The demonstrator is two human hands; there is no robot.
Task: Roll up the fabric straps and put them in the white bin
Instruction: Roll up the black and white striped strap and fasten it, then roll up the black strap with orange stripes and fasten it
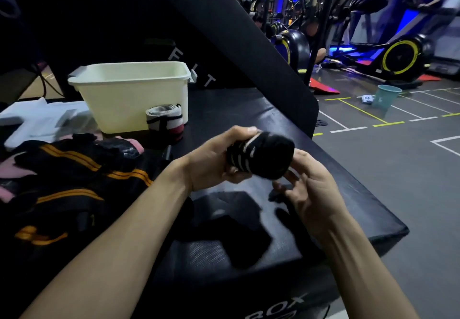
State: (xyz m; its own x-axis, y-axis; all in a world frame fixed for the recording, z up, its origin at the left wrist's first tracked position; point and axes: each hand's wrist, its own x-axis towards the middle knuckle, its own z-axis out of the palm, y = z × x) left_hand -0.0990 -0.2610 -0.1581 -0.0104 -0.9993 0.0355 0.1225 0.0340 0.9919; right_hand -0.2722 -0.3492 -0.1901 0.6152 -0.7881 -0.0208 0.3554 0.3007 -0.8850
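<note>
A black strap with white stripes is wound into a thick roll above the black padded box. My left hand grips the roll from the left, fingers curled round it. My right hand touches the roll's right end with its fingertips and pinches a loose dark tail of the strap. The white bin stands at the back left of the box. A rolled grey, black and red strap leans against the bin's front. A heap of black straps with orange stripes lies at the left.
Pink fabric and white foam pieces lie at the far left. A slanted black pad rises behind the box. To the right is the gym floor with a teal bucket and exercise machines.
</note>
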